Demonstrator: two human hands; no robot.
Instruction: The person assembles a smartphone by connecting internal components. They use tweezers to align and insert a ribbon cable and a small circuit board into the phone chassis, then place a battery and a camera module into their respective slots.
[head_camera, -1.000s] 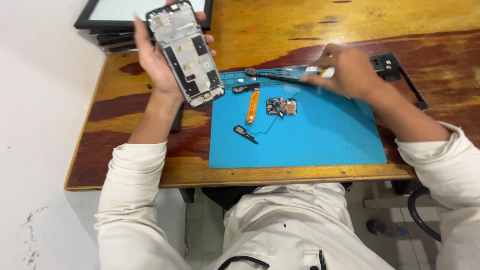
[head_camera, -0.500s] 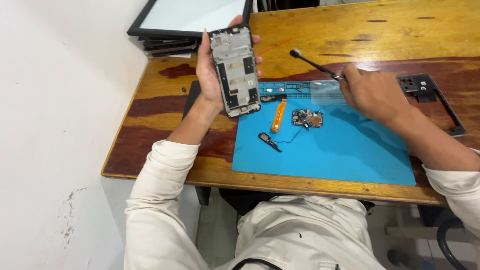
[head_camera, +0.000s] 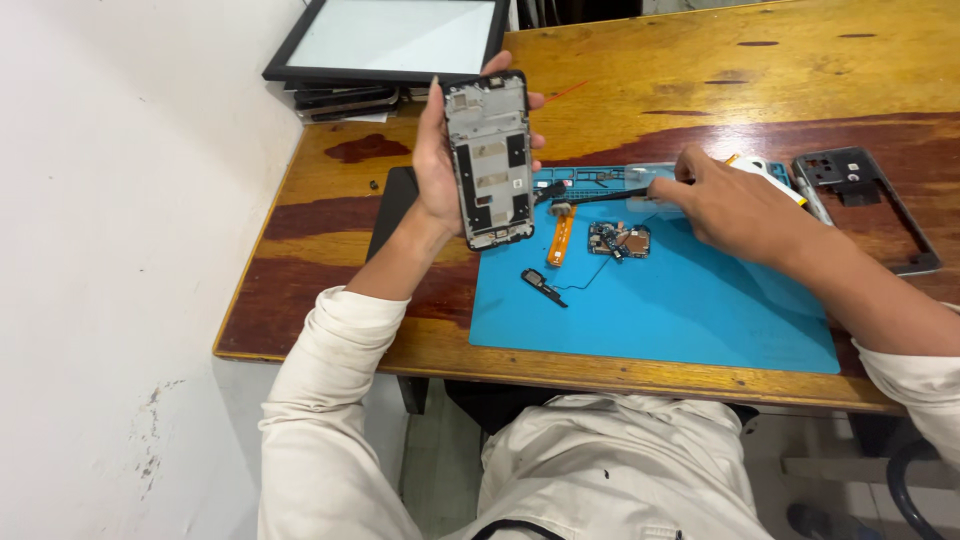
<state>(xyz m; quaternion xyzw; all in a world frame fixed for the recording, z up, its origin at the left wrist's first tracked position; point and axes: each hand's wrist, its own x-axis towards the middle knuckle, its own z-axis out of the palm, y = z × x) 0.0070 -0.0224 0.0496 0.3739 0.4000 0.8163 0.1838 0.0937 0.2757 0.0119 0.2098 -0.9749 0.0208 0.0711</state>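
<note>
Your left hand (head_camera: 440, 170) grips the stripped phone frame (head_camera: 490, 160) upright. Your right hand (head_camera: 735, 205) pinches a thin tool (head_camera: 600, 196) beside it, over the removed circuit board (head_camera: 620, 240) and orange flex cable (head_camera: 562, 235). Teardown looks largely done.

I held the opened phone frame (head_camera: 489, 160) upright, bare metal innards facing me, above the table's left part, while my thin black tool (head_camera: 600, 196) lay low across the blue mat's top edge.

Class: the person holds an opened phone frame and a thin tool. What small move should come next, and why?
Probably bring the tool up to the phone frame: the left hand holds the frame raised and face-up, while the right hand keeps the tool low over the blue mat.
</note>
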